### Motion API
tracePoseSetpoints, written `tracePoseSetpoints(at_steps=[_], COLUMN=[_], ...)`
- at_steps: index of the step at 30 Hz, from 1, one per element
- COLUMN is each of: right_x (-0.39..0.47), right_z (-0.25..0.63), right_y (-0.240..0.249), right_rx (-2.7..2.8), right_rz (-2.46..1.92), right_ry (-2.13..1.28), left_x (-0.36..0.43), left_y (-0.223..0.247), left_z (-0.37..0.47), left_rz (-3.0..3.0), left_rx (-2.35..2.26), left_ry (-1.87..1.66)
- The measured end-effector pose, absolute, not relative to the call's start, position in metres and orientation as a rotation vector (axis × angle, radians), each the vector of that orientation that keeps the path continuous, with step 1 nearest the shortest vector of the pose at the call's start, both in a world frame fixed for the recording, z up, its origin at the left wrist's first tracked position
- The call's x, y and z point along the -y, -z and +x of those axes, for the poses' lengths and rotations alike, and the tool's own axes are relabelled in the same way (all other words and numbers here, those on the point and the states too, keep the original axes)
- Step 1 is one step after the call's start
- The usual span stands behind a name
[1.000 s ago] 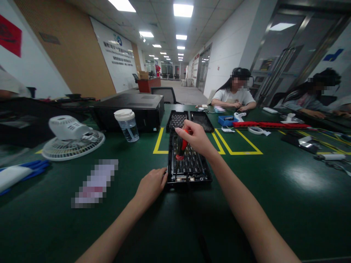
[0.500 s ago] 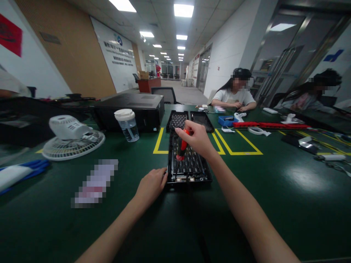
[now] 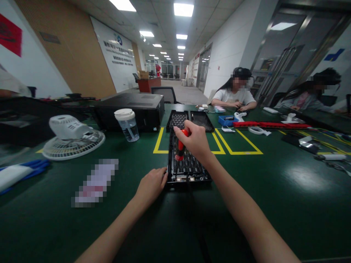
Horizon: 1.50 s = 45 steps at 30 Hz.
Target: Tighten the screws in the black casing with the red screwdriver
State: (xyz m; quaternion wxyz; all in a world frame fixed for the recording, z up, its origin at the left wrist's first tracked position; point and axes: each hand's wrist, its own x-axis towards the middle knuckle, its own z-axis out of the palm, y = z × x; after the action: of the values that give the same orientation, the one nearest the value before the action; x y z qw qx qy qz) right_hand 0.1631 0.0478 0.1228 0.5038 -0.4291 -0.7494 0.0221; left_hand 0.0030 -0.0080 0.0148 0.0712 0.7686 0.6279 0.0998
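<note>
A black rectangular housing lies on the green tabletop in front of me, with rows of dark rounded cells inside and small metal parts along its near end. My right hand is closed around the red-and-black handle of a screwdriver. Its shaft points down, slightly tilted, into the near left corner of the housing; the exact contact at the tip is too small to make out. Against the housing's left wall, near that corner, my left hand grips the edge, its fingertips partly hidden.
Beyond the housing sit a black cell tray and a black open cover. To the left are a cup, a white fan and a large black case. A blue bin stands right; two people sit across.
My right hand and the screwdriver handle have shifted very slightly to the left. My left hand and the housing stay where they were.
</note>
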Motion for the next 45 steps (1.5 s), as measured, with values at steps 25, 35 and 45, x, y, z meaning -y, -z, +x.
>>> tracePoseSetpoints(at_steps=[25,35,45], right_x=[-0.056,-0.069,-0.076], right_z=[0.160,0.163,0.162], right_y=[-0.116,-0.110,-0.094], right_rx=[1.880,1.620,1.490], right_rz=[-0.678,-0.123,0.113], right_ry=[-0.660,-1.521,-1.805], left_x=[0.008,0.008,0.007], left_y=[-0.013,-0.013,-0.011], left_z=[0.000,-0.001,-0.001], left_rz=[2.333,2.324,2.355], left_rx=[-1.873,-1.866,-1.853], left_ry=[-0.333,-0.346,-0.351])
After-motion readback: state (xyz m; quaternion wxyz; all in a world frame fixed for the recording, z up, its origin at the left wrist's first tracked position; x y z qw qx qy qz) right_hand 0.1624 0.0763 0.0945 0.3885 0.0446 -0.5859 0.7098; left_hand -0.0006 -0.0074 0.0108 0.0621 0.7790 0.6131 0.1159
